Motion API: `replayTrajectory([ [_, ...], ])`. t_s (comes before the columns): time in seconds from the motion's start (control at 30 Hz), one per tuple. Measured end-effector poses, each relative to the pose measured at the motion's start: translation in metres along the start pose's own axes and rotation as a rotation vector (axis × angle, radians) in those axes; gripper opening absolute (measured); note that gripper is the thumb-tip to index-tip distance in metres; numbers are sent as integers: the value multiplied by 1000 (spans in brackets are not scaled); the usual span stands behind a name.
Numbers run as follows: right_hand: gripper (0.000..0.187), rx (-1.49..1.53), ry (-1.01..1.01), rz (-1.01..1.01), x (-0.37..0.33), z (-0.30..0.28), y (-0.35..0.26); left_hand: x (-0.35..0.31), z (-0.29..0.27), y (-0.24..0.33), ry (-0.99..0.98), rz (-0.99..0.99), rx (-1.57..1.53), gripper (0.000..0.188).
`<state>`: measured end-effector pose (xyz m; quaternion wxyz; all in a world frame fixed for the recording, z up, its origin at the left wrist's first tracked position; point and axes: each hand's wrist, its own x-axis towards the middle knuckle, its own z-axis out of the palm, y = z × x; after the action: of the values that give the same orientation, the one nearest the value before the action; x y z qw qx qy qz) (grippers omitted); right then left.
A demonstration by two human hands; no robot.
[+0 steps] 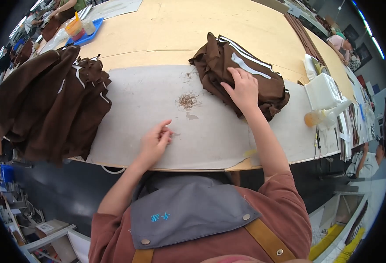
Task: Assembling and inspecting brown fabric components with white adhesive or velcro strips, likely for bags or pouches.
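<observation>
My right hand (243, 90) lies on a folded pile of dark brown fabric pieces (217, 59), thumb and fingers apart. White strips (250, 66) run across the top of that pile. Over the grey sheet (133, 101) covering the near tabletop is my left hand (154, 142), its fingers loosely bent, the thumb apart, and nothing visible in them. Between the hands and farther back, a small scatter of brown thread clippings (187, 101) rests on the sheet. A larger heap of brown fabric (39, 105) with white edging hangs over the table's left side.
At the far left stands a blue tray (97, 30) with a cup and jar. To the right are a white box (323, 92), a bottle of amber liquid (316, 118), pens (317, 140) and long brown strips (304, 37). Other people work along both sides.
</observation>
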<state>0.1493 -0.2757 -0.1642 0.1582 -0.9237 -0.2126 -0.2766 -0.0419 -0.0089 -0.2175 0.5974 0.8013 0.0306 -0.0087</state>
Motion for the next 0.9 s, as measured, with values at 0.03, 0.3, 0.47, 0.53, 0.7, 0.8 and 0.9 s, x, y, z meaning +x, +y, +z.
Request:
replayTrajectory([
  [0.03, 38, 61, -135, 47, 5, 5, 7, -1, -1, 0, -2, 2, -4, 37],
  [0.3, 31, 568, -126, 408, 40, -2, 63, -1, -5, 11, 4, -32, -228, 22],
  [0.47, 29, 407, 284, 307, 65, -66, 54, -4, -8, 10, 20, -27, -258, 22],
  [0.53, 26, 368, 319, 149, 61, -100, 7, -5, -9, 8, 46, -29, -283, 22],
  [0.7, 16, 369, 223, -405, -6, -120, -89, -7, -16, 1, 27, -6, -434, 40],
  [0.8, 16, 498, -97, -500, -61, -98, -113, -7, -14, 15, 6, -41, -683, 67],
  [0.9, 15, 633, -389, -554, -100, -77, -118, -4, -7, 3, 124, 19, -486, 55],
])
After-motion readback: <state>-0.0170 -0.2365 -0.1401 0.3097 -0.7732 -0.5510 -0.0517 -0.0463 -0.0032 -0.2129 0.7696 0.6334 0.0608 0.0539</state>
